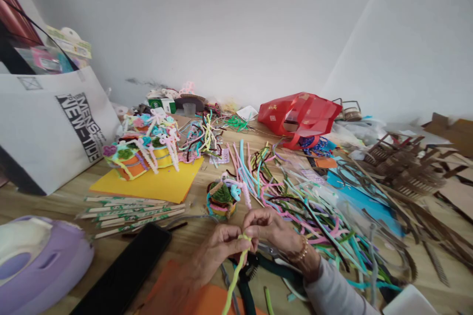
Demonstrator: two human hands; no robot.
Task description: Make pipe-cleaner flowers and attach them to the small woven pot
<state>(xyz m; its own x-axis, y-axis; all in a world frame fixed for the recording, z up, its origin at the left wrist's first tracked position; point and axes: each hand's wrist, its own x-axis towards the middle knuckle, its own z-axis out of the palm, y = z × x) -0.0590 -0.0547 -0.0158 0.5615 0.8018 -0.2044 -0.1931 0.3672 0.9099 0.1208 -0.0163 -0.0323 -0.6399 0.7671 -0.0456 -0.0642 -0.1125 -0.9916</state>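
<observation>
My left hand and my right hand pinch a yellow-green pipe cleaner near its upper end, with their fingertips meeting. Its lower length hangs down towards me. A gold bracelet circles my right wrist, just past which a grey sleeve begins. Just beyond my hands stands a small pipe-cleaner basket. To the right spreads a heap of loose multicoloured pipe cleaners. Dark green-handled pliers lie under my hands.
Finished pipe-cleaner baskets stand on a yellow foam sheet. Around the wooden table lie chopsticks, a black phone, an orange sheet, a purple container, a white tote bag, a red bag and cardboard lattice pieces.
</observation>
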